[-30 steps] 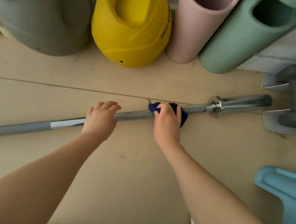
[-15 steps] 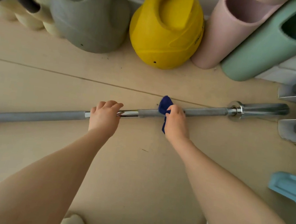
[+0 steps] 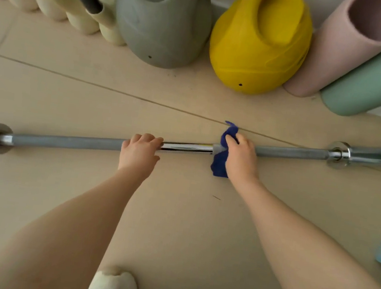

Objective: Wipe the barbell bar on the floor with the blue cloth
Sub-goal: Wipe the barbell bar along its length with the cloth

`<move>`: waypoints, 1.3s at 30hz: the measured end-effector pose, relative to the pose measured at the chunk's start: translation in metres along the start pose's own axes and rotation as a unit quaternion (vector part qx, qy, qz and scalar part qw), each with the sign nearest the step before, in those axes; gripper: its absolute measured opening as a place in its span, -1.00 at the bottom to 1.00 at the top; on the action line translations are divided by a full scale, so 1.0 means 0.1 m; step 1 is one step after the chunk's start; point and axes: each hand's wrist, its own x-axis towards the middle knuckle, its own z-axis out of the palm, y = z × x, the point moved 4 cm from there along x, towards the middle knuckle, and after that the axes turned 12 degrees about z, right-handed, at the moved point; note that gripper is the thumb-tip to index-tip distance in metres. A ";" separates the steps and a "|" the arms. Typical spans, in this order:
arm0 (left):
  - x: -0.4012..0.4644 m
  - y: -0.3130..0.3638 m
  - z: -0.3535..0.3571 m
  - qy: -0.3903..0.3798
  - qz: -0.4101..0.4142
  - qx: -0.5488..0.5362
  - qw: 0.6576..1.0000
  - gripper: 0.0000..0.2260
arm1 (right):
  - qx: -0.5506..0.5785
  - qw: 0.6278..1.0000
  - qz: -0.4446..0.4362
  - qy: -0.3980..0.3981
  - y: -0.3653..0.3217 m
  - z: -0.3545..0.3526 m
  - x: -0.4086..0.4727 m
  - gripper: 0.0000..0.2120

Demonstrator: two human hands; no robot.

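Two hands on the barbell bar (image 3: 69,140), which lies flat on the beige floor (image 3: 175,215), running left to right. Right hand (image 3: 239,159): fingers curled over the bar with the blue cloth (image 3: 220,165) bunched under them; one tail of cloth sticks up beyond the knuckles, another hangs down toward the floor on the near side. Left hand (image 3: 141,153): fingers hooked over the bar just left of a shiny chrome stretch, thumb tucked on the near side, gripping bare metal. Both forearms reach in from below. Bar collars visible near both ends. Behind the bar, along the wall: grey kettlebell (image 3: 161,26), yellow kettlebell (image 3: 257,51), pink roller (image 3: 347,48), green roller (image 3: 374,81). Slippered foot (image 3: 113,284) at bottom edge.
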 end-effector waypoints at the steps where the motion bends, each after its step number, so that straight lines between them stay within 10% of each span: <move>1: 0.01 -0.04 0.00 0.003 0.003 0.002 1.000 -0.64 | -0.029 1.000 0.007 0.001 -0.05 0.03 0.00 -0.68; 10: 0.13 -0.18 0.04 0.019 0.060 0.070 0.996 -0.83 | -0.025 0.991 -0.105 -0.075 -1.40 0.39 -0.46 -0.70; 20: 0.08 -0.24 0.11 0.037 0.109 0.021 0.993 -0.81 | -0.091 0.990 0.102 -0.038 -0.42 0.17 -0.11 -0.69; 27: 0.10 -0.23 0.06 -0.001 0.111 0.016 0.994 -0.80 | -0.013 0.996 0.024 -0.091 -1.33 0.43 -0.50 -0.59; 39: 0.10 -0.23 0.08 0.018 0.159 0.083 0.984 -0.67 | -0.147 0.983 0.054 -0.100 -0.92 0.11 -0.27 -0.69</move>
